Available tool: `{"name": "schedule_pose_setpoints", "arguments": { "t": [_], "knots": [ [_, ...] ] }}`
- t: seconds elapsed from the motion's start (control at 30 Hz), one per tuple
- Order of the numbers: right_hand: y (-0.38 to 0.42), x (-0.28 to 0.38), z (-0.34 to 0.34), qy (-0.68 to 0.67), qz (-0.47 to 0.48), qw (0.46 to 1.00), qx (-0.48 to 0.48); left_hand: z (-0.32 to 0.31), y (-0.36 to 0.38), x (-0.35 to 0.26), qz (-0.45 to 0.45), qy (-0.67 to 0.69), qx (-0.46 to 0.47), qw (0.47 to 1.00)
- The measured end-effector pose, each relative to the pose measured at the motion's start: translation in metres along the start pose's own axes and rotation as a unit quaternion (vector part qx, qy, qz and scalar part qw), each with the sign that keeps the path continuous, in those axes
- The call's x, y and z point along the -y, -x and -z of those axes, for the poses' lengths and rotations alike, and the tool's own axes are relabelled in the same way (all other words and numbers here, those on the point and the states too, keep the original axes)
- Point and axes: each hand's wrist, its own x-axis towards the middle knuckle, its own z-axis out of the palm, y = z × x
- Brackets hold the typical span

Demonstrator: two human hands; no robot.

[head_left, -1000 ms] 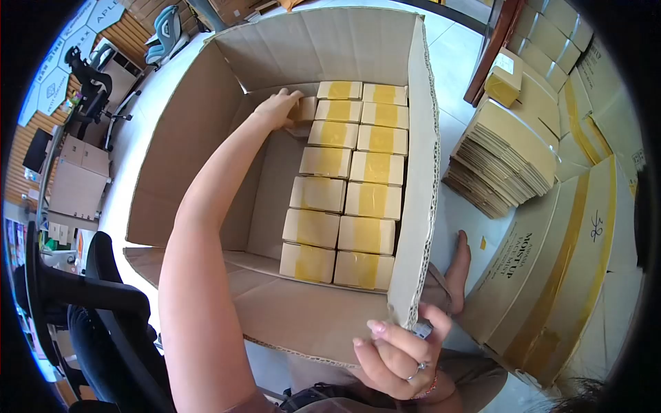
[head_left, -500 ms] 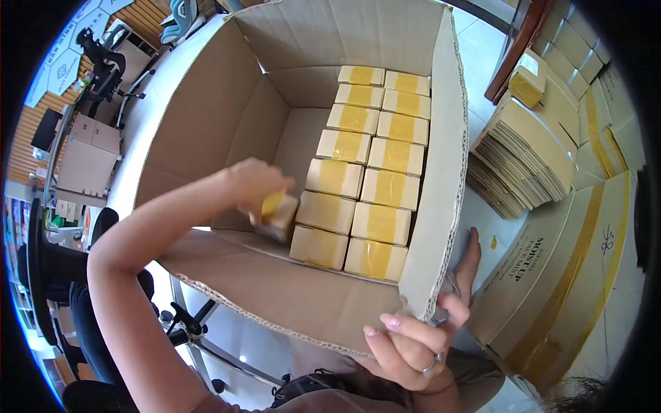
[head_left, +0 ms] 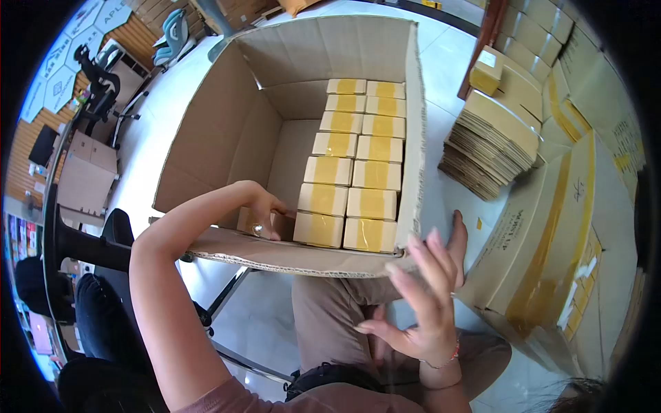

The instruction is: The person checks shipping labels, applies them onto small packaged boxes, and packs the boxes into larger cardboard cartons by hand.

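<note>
A large open carton (head_left: 206, 131) stands before me, its right part filled with two columns of small taped boxes (head_left: 328, 170). My left hand (head_left: 263, 212) reaches down inside its near left corner, with fingers around a small cardboard box (head_left: 282, 226) beside the nearest box of the left column. That box is mostly hidden by my hand and the carton's near wall. My right hand (head_left: 421, 310) is raised just outside the near right corner, fingers spread and holding nothing.
Flattened cardboard sheets (head_left: 489, 141) are stacked at the right, with a small taped box (head_left: 487, 70) on top. A large taped carton (head_left: 530, 234) stands right of me. Black chair parts (head_left: 103, 289) are at the left. A bare foot (head_left: 457, 241) rests on the floor.
My left hand has lowered the small box into the carton's near left corner. My right hand has let go of the carton's near right corner and opened. The view has shifted.
</note>
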Motion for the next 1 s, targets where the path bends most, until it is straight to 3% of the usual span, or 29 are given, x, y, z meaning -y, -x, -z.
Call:
{"name": "schedule_pose_setpoints", "arguments": {
  "t": [0.03,0.07,0.1,0.13,0.17,0.23,0.27,0.37,0.47,0.53,0.63,0.77,0.83,0.9,1.0],
  "knots": [
    [0.012,-0.003,0.004,0.005,-0.007,1.0,-0.006,0.003,-0.003,0.011,-0.04,0.09,-0.032,0.995],
    [0.029,-0.008,0.003,-0.05,-0.035,0.997,-0.046,0.008,0.005,0.003,-0.04,0.078,-0.027,0.996],
    [0.044,-0.014,0.004,-0.103,-0.062,0.989,-0.088,0.014,0.018,-0.01,0.035,0.121,-0.054,0.991],
    [0.057,-0.019,0.011,-0.118,-0.105,0.985,-0.063,0.018,0.025,-0.018,0.111,0.161,-0.082,0.977],
    [0.073,-0.022,0.015,-0.103,-0.181,0.978,-0.03,0.018,0.024,-0.017,0.11,0.15,-0.077,0.98],
    [0.117,-0.043,0.009,-0.047,-0.285,0.957,0.017,0.007,0.015,0.0,0.206,0.158,-0.106,0.96],
    [0.138,-0.048,0.01,0.021,-0.306,0.95,0.054,0.003,0.01,0.006,0.202,0.156,-0.107,0.961],
    [0.213,-0.063,0.009,0.03,-0.37,0.923,0.1,-0.008,0.007,0.003,0.217,0.239,-0.07,0.944],
    [0.261,-0.065,0.013,0.027,-0.381,0.921,0.08,-0.003,0.031,-0.05,0.218,0.116,-0.073,0.966],
    [0.277,-0.061,0.015,0.027,-0.409,0.908,0.091,-0.003,0.041,-0.068,0.169,0.224,-0.013,0.96],
    [0.286,-0.069,0.011,0.047,-0.437,0.894,0.087,0.001,0.023,-0.031,0.121,0.208,-0.006,0.971],
    [0.31,-0.107,-0.028,0.126,-0.433,0.892,0.033,-0.003,0.02,0.002,0.131,0.209,-0.011,0.969],
    [0.317,-0.126,-0.05,0.127,-0.456,0.88,0.032,-0.004,0.027,-0.002,0.18,0.202,-0.039,0.962],
    [0.33,-0.147,-0.073,0.128,-0.477,0.869,0.032,-0.001,0.027,-0.002,0.176,0.192,-0.067,0.963],
    [0.345,-0.166,-0.095,-0.022,-0.563,0.826,-0.023,0.0,0.029,-0.015,0.164,0.192,-0.076,0.965]
  ]
}}
